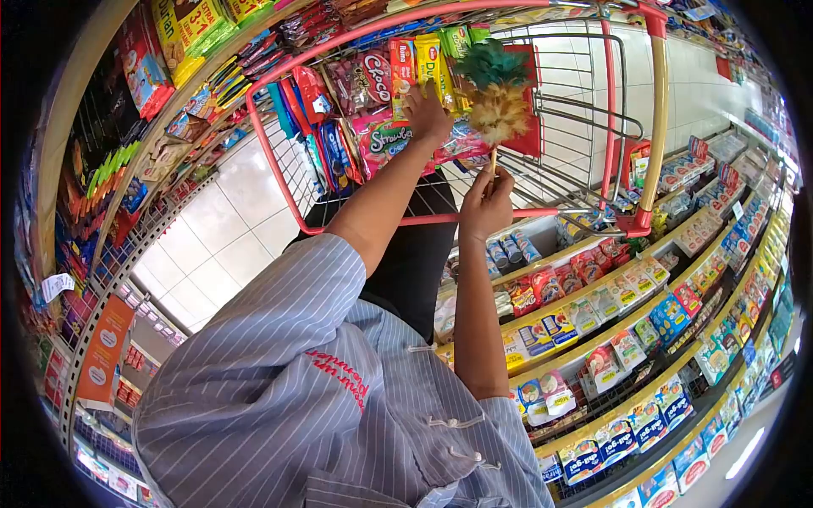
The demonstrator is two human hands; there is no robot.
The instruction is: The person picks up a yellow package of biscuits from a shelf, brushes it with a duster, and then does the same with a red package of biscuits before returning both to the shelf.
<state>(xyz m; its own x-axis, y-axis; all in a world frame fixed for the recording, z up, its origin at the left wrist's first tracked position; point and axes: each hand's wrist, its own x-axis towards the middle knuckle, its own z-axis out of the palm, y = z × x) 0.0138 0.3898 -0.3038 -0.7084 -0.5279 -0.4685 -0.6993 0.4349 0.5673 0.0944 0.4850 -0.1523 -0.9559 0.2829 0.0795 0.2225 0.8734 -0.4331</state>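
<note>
My right hand is closed round the thin stick of a feather duster, whose dark green and tan feathers point up over the shopping cart. My left hand reaches into the cart with fingers apart, over the lower part of a yellow snack pack and an orange-red pack. Just below it lies a pink strawberry pack. To its left is a brown "Choco" pack. A red flat piece shows behind the duster.
Blue packs stand at the cart's left end. Shelves of snack bags line the left side. On the right, curved shelves hold boxed goods and small red packs. White floor tiles show below the cart. An orange sign hangs at lower left.
</note>
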